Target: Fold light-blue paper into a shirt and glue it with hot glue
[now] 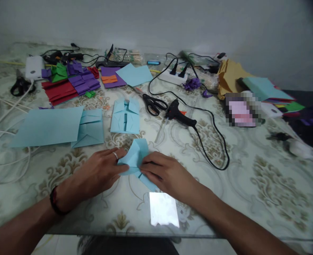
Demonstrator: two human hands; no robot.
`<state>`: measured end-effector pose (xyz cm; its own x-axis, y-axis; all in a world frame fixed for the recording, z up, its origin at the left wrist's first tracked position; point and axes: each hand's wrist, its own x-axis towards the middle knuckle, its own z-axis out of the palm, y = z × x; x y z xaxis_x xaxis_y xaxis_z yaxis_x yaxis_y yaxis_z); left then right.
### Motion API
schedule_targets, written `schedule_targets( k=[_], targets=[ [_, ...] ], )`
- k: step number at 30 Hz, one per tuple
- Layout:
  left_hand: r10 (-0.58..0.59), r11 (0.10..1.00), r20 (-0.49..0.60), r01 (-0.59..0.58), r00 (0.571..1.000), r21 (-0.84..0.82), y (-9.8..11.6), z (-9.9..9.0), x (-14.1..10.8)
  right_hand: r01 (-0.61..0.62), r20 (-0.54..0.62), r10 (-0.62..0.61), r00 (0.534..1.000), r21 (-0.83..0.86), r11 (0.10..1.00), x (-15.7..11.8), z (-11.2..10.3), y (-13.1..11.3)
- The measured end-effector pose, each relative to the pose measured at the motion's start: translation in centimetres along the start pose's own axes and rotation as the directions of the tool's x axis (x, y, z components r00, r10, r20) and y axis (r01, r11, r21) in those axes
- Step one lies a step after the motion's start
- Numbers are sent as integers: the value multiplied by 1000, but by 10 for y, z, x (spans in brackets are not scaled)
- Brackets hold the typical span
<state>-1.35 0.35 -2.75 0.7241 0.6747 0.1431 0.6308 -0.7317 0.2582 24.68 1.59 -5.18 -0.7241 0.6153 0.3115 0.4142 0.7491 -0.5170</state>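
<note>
Both hands are on a partly folded light blue paper [136, 152] near the front middle of the table. My left hand [107, 164] pinches its left side, thumb on the near edge. My right hand [161, 171] grips its right side, fingertips together on a fold; a flap sticks out below them. The paper's far part stands up from the tabletop. Just beyond lies a folded light blue paper piece [125, 117] with creased flaps. To the left, a flat light blue sheet [50, 125] overlaps another folded blue piece [91, 129].
Scissors [153, 104] and a black glue gun [180, 113] with a looping cord lie beyond my right hand. A white power strip [174, 76] sits behind them. Folded red paper [58, 92] and purple paper [84, 83] lie at the back left. White cables [29, 156] curl at the left.
</note>
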Motion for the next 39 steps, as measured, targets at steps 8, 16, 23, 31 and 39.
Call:
schedule_targets(
  k=[8,16,23,31,39],
  targets=[
    [-60,998,14,60,998,-25,6,-2,-1,2,45,1,999,-75,997,-3,-24,1],
    [-1,1000,-117,4,993,24,3,7,-3,76,104,-59,993,-164,984,-5,-18,3],
    [67,998,-34,-67,997,4,9,8,-3,85,144,-61,988,-168,982,-7,-17,3],
    [62,998,-34,-62,998,-13,14,6,-1,68,185,-34,982,-179,981,-6,-19,2],
    [46,998,-36,-47,998,-40,16,6,-3,76,249,-2,968,-287,955,-9,-20,-9]
  ],
)
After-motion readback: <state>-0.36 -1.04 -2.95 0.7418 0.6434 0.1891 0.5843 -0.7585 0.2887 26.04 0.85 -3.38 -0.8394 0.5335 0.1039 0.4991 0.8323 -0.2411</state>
